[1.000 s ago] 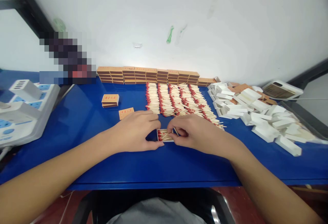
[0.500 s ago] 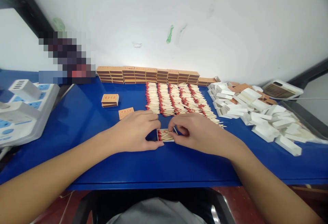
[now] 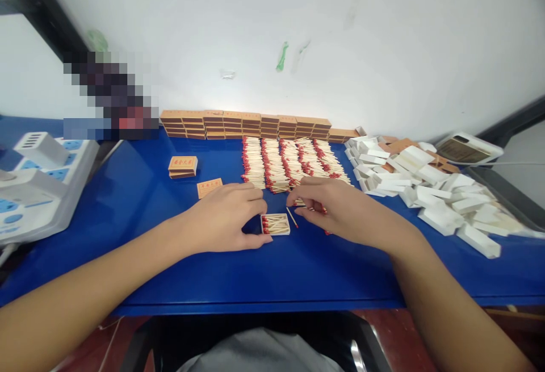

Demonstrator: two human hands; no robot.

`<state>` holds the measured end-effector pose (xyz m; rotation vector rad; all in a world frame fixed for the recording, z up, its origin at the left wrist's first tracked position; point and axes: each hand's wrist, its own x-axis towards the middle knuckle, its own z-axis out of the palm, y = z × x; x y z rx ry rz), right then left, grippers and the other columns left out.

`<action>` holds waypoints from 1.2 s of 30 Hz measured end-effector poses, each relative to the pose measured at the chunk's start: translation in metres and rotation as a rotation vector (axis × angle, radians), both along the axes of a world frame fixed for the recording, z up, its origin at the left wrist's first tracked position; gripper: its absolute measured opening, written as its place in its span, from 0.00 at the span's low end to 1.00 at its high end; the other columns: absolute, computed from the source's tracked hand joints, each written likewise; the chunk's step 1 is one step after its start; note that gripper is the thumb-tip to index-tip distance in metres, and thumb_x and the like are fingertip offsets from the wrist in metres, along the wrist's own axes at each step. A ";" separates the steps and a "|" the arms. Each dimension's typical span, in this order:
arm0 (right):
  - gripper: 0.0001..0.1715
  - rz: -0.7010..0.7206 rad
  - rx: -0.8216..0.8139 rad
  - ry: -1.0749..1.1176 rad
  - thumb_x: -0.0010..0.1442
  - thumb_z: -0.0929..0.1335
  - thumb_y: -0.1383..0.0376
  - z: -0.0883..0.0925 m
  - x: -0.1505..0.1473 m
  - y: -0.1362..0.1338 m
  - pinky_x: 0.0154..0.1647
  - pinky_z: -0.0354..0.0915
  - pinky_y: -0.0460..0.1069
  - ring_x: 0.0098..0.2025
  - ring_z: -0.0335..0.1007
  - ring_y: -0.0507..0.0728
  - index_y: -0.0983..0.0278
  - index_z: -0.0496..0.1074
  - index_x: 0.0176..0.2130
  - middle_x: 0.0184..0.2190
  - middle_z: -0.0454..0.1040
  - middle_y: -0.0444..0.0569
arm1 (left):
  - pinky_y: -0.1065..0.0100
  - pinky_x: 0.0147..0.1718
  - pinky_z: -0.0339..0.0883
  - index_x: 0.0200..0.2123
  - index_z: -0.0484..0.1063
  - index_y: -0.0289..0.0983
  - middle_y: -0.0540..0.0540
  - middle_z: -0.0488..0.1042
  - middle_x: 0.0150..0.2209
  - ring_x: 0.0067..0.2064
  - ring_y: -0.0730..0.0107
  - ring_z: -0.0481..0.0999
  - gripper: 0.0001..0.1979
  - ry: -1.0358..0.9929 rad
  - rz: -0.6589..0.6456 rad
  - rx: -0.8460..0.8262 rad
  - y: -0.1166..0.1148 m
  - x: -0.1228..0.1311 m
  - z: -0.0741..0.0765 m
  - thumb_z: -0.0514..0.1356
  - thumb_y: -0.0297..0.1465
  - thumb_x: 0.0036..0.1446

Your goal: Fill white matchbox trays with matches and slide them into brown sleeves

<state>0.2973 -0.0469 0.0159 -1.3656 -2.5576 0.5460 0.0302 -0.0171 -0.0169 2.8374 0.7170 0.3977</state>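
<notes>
Matchbox tray (image 3: 281, 234), white, one piece: lies open and flat on the blue bench (image 3: 272, 281) in front of you, between your two hands. Contents: matches (image 3: 276, 224), laid roughly lengthwise, red heads mostly toward your left, some askew.

Left hand (image 3: 232, 218): palm down, fingers partway open, thumb at the tray's near side and forefinger at its far side, holding its left end across the width.

Right hand (image 3: 336, 208): just right of the tray, apart from it, fingers curled, thumb and forefinger parted by a small gap; whether they have hold of anything, I cannot tell.

Single match (image 3: 292, 217): slanting, head toward you, between the tray and your right hand; contact with the fingers unclear.

Further matches (image 3: 326, 210): partly hidden about your right hand.

Loose matches (image 3: 254, 162): long rows, side by side, beyond both hands.

Closed matchboxes (image 3: 233, 125): orange, dark-sided, stacked in a line along the white wall (image 3: 383, 48).

Two matchboxes (image 3: 183, 166): one atop the other, beyond your left hand.

Orange box piece (image 3: 209, 188): flat, close behind that hand.

White trays (image 3: 438, 214): heaped at your right.

Power strip (image 3: 63, 210): far left.
</notes>
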 end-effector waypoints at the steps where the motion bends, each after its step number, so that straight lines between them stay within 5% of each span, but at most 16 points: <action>1: 0.12 0.033 -0.020 -0.002 0.70 0.66 0.71 -0.001 0.002 0.001 0.37 0.61 0.49 0.37 0.72 0.55 0.60 0.80 0.47 0.42 0.77 0.50 | 0.61 0.41 0.69 0.41 0.79 0.36 0.46 0.77 0.38 0.40 0.60 0.78 0.16 0.001 0.000 0.003 0.000 0.000 0.000 0.67 0.44 0.65; 13: 0.09 0.020 -0.204 -0.086 0.71 0.67 0.69 0.002 0.008 0.000 0.38 0.62 0.50 0.39 0.72 0.56 0.61 0.74 0.37 0.38 0.78 0.48 | 0.60 0.41 0.68 0.41 0.80 0.36 0.45 0.78 0.38 0.40 0.60 0.78 0.17 0.024 0.015 -0.014 0.000 0.000 0.000 0.68 0.45 0.65; 20: 0.05 -0.025 0.018 0.087 0.71 0.69 0.65 0.003 -0.014 -0.009 0.37 0.62 0.50 0.37 0.70 0.55 0.61 0.74 0.39 0.38 0.74 0.47 | 0.60 0.41 0.69 0.41 0.80 0.35 0.46 0.77 0.38 0.40 0.60 0.78 0.16 -0.002 0.003 0.003 0.000 -0.001 -0.002 0.68 0.44 0.64; 28: 0.04 0.009 0.003 0.067 0.73 0.69 0.64 -0.007 -0.023 -0.013 0.36 0.62 0.49 0.37 0.70 0.54 0.61 0.75 0.43 0.43 0.74 0.47 | 0.60 0.41 0.70 0.39 0.80 0.35 0.46 0.77 0.37 0.39 0.60 0.78 0.16 -0.002 -0.005 0.013 0.000 -0.001 -0.001 0.68 0.44 0.64; 36: 0.07 0.090 -0.029 0.017 0.69 0.69 0.71 -0.007 -0.016 -0.012 0.36 0.59 0.49 0.37 0.69 0.54 0.61 0.76 0.39 0.37 0.73 0.45 | 0.60 0.41 0.69 0.40 0.79 0.36 0.46 0.77 0.37 0.40 0.60 0.78 0.16 0.004 0.003 -0.010 0.000 0.000 0.000 0.69 0.44 0.63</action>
